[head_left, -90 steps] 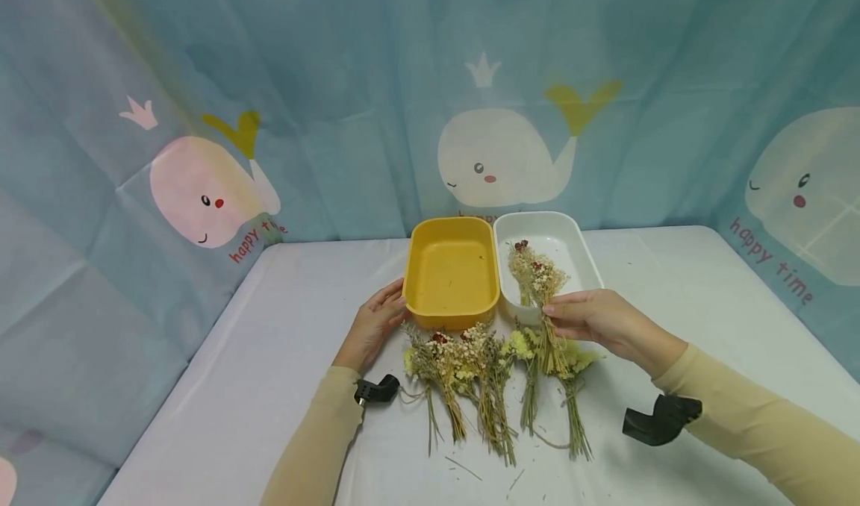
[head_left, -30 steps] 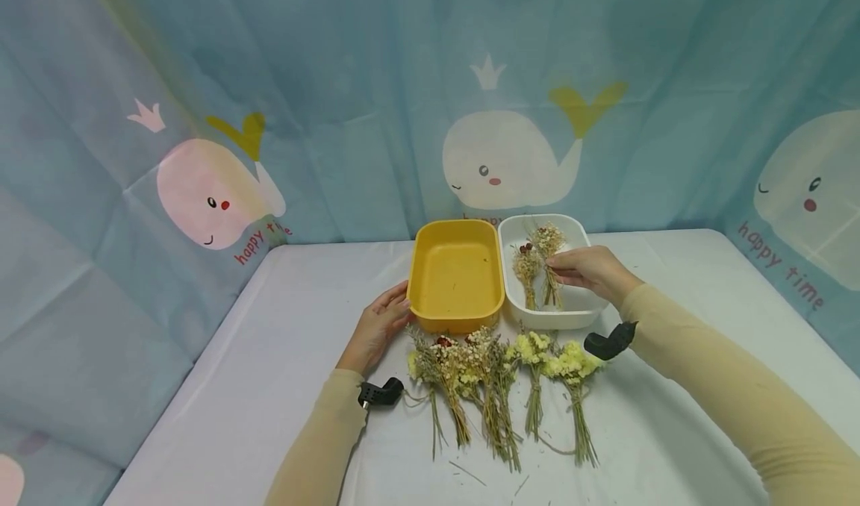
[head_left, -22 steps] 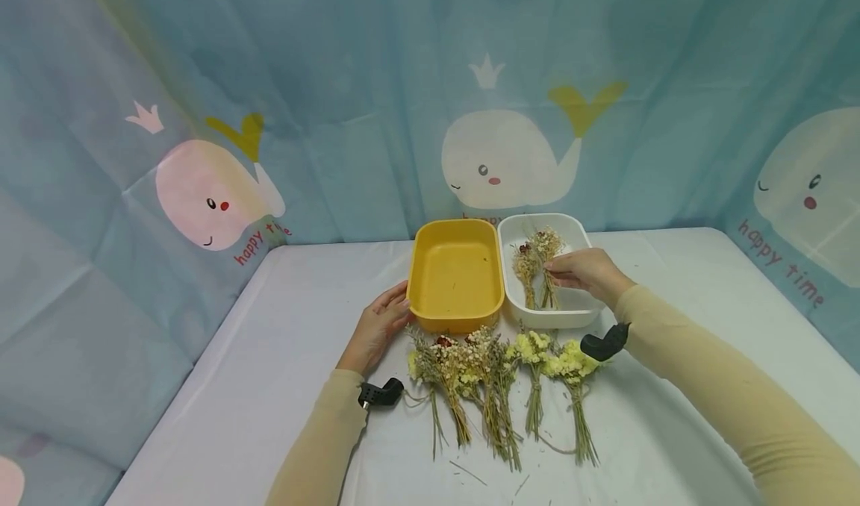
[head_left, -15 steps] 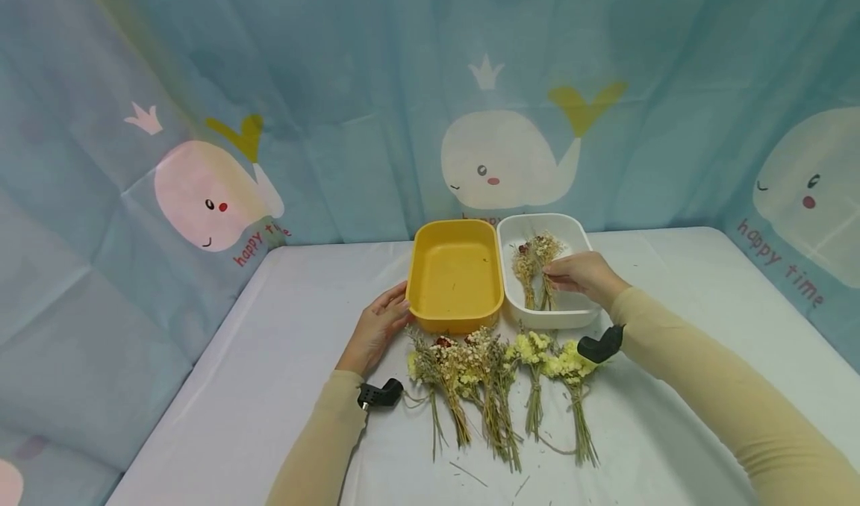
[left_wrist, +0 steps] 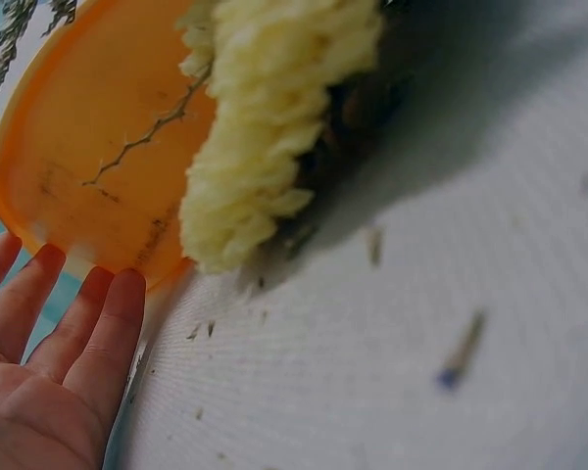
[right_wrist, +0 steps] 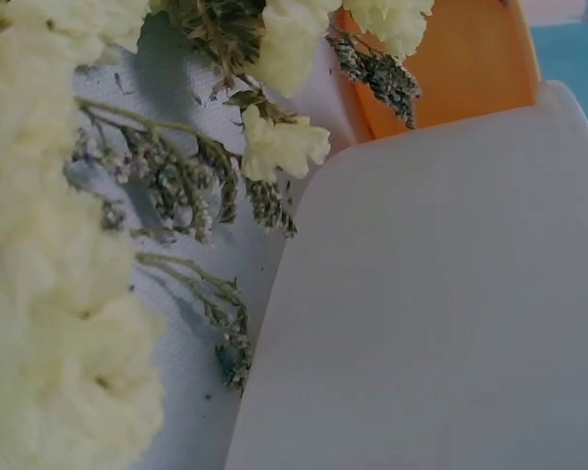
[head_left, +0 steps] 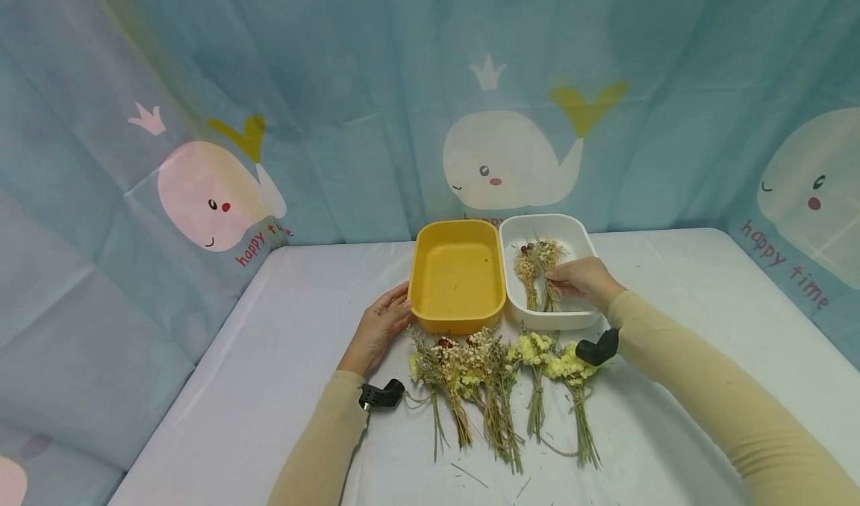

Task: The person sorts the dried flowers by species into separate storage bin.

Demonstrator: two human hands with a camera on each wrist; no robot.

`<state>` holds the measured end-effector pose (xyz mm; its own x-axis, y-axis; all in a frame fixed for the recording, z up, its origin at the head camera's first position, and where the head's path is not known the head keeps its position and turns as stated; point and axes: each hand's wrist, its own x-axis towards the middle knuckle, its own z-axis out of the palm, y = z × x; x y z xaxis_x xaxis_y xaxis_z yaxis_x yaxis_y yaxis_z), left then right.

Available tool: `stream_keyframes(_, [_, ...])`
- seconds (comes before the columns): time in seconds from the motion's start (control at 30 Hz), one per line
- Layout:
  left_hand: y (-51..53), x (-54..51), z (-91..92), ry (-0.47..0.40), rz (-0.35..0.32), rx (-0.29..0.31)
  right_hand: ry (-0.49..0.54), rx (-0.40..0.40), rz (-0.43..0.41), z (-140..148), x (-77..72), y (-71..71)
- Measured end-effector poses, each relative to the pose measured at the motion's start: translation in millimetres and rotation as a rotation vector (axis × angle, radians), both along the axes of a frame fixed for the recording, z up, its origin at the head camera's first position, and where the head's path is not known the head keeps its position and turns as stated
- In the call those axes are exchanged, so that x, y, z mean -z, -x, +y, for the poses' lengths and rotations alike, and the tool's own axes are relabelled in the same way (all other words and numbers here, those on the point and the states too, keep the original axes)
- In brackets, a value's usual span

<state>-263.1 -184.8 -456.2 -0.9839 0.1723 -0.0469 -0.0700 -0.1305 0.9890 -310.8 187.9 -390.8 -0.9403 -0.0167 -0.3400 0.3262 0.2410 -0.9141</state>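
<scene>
My right hand (head_left: 587,278) pinches the stems of a small dried-flower bunch (head_left: 552,251) inside the white tray (head_left: 558,319). Left of it in that tray lies another dried bunch (head_left: 526,269) with a dark red flower. My left hand (head_left: 378,330) rests with extended fingers against the left side of the yellow tray (head_left: 457,278), which stands beside the white one. In the left wrist view, the left fingers (left_wrist: 108,333) touch the yellow tray's outer wall. The right wrist view shows the white tray's wall (right_wrist: 441,294) but not the right hand.
Several dried bunches lie in front of the trays, including a mixed bunch (head_left: 493,394) and yellow-flowered bunches (head_left: 535,349) on the right. Loose stem bits (head_left: 469,476) are scattered on the white table (head_left: 269,386). A whale-print curtain (head_left: 363,118) hangs behind.
Three seconds ago the right hand held the bunch over the white tray's front rim. It moved into the tray, then slid slightly toward me. The left hand stayed against the yellow tray.
</scene>
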Motion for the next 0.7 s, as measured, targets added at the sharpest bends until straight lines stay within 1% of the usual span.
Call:
stream_keyframes(0.27, [-0.7,0.5,-0.1,0.003,0.001,0.000,-0.003,0.003,-0.013,-4,7.6,1.8])
stream_keyframes(0.37, [-0.6,0.1,0.2,0.002,-0.001,-0.001,0.001,0.001,-0.005,-6,9.8,1.4])
stream_keyframes(0.5, [-0.7,-0.8,0.3,0.002,-0.001,0.000,0.018,-0.003,0.005,-6,10.8,1.0])
stream_keyframes(0.7, [-0.3,-0.8,1.2,0.002,0.002,-0.009,0.011,-0.001,-0.017,-6,10.5,1.7])
